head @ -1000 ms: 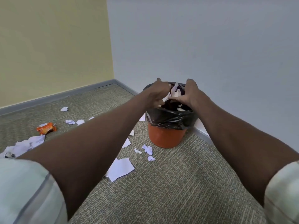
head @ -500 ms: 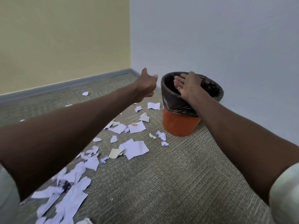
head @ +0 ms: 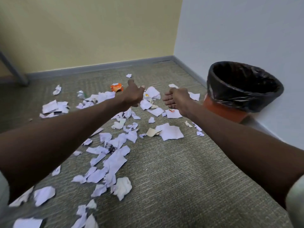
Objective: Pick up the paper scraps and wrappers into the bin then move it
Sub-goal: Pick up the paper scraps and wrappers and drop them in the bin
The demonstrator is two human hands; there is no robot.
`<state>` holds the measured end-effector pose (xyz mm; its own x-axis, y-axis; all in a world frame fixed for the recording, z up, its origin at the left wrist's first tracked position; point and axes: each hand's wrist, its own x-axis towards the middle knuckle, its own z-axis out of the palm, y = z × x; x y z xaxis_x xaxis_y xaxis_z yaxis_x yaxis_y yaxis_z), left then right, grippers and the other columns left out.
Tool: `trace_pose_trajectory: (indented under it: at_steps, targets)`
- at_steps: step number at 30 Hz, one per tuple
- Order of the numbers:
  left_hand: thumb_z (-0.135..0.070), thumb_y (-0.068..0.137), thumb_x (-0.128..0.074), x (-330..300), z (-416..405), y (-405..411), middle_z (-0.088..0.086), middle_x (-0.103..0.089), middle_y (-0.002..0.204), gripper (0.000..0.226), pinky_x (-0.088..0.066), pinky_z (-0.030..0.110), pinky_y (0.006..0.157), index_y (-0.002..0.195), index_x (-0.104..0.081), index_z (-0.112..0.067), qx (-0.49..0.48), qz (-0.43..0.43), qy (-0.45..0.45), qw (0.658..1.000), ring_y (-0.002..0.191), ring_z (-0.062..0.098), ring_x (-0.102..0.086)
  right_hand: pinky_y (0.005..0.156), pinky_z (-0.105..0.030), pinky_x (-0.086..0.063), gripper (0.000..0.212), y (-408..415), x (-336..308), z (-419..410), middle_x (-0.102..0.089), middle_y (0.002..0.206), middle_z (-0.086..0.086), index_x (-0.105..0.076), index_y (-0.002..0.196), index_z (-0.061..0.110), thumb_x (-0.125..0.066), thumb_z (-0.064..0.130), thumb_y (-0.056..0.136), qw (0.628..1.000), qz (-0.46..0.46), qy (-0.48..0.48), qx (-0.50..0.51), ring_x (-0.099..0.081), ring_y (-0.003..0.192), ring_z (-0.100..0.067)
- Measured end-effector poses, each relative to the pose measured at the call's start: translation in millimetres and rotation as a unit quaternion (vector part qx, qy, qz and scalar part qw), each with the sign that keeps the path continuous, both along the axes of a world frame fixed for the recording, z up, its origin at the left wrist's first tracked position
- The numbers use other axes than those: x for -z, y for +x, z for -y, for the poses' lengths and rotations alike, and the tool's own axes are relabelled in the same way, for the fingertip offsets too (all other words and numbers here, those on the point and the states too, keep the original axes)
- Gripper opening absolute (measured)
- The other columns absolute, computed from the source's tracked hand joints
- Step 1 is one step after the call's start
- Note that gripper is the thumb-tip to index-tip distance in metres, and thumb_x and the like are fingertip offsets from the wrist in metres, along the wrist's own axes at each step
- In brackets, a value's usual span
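My left hand [head: 134, 96] and right hand [head: 176, 100] hover empty, fingers loosely spread. Grabbing too many scraps [head: 115, 162] risks dropping some short of the bin [head: 243, 102].

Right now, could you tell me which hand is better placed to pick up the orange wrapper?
Left, probably. The left hand hovers open just beside the orange wrapper, while the right hand is open farther off, nearer the bin.

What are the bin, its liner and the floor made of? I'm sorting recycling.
Bin: probably plastic, smooth matte orange wall. Liner: thin black plastic film, glossy and wrinkled over the rim. Floor: short-pile carpet, grey-green ribbed weave.
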<state>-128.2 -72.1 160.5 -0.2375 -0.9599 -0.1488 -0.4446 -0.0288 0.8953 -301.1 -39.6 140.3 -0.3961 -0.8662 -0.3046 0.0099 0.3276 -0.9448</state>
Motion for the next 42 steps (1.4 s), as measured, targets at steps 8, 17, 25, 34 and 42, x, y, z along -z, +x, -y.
trace_pose_trajectory:
  at_steps: [8, 17, 25, 34, 42]
  targets:
    - [-0.039, 0.102, -0.038, 76, -36, 70, 0.013, -0.058, 0.101, 0.070, -0.053, 0.047, 0.086, 0.152, 0.001, -0.010, 0.022, 0.110, 0.045, 0.993, 0.101, 0.036, -0.063, 0.047, -0.021, -0.040, 0.013, 63, 58, -19, -0.063, 0.078, -0.017, -0.061, 0.095, 0.002, -0.051, 0.011, 0.092, 0.954, -0.131, 0.111, -0.247, -0.051, 0.051, -0.019]
    - [-0.027, 0.103, -0.041, 138, -86, 149, 0.030, -0.050, 0.133, 0.060, -0.038, 0.034, 0.088, 0.149, -0.017, 0.004, 0.046, 0.207, 0.003, 0.977, 0.120, 0.039, -0.051, 0.045, -0.023, -0.051, 0.028, 129, 130, -43, -0.072, 0.079, -0.025, -0.069, 0.083, -0.009, -0.059, 0.016, 0.089, 0.795, -0.324, 0.065, -0.509, -0.070, 0.063, -0.032]
    - [-0.035, 0.101, -0.044, 197, -117, 224, 0.029, -0.040, 0.143, 0.063, -0.034, 0.045, 0.106, 0.150, -0.022, -0.004, -0.020, 0.283, 0.011, 0.959, 0.135, 0.040, -0.035, 0.071, -0.025, -0.032, 0.043, 168, 150, -54, -0.060, 0.116, -0.013, -0.055, 0.123, 0.007, -0.068, 0.029, 0.088, 0.657, -0.404, -0.004, -0.637, -0.057, 0.103, -0.027]
    - [-0.089, 0.072, -0.044, 212, -181, 240, 0.008, -0.024, 0.154, 0.099, -0.031, 0.055, 0.110, 0.150, -0.016, -0.035, 0.070, 0.352, -0.064, 0.931, 0.141, 0.029, -0.025, 0.073, -0.038, -0.049, 0.094, 173, 181, -80, -0.033, 0.127, -0.015, -0.025, 0.142, 0.020, -0.080, 0.047, 0.071, 0.534, -0.462, -0.051, -0.706, -0.057, 0.088, -0.031]
    - [-0.099, 0.054, -0.046, 226, -253, 236, 0.006, -0.032, 0.149, 0.110, -0.031, 0.049, 0.103, 0.146, -0.035, -0.038, 0.179, 0.404, -0.117, 0.889, 0.135, 0.027, -0.033, 0.085, -0.045, -0.052, 0.115, 189, 188, -88, -0.016, 0.145, -0.014, -0.013, 0.149, 0.040, -0.088, 0.040, 0.061, 0.449, -0.491, -0.115, -0.738, -0.051, 0.112, -0.033]
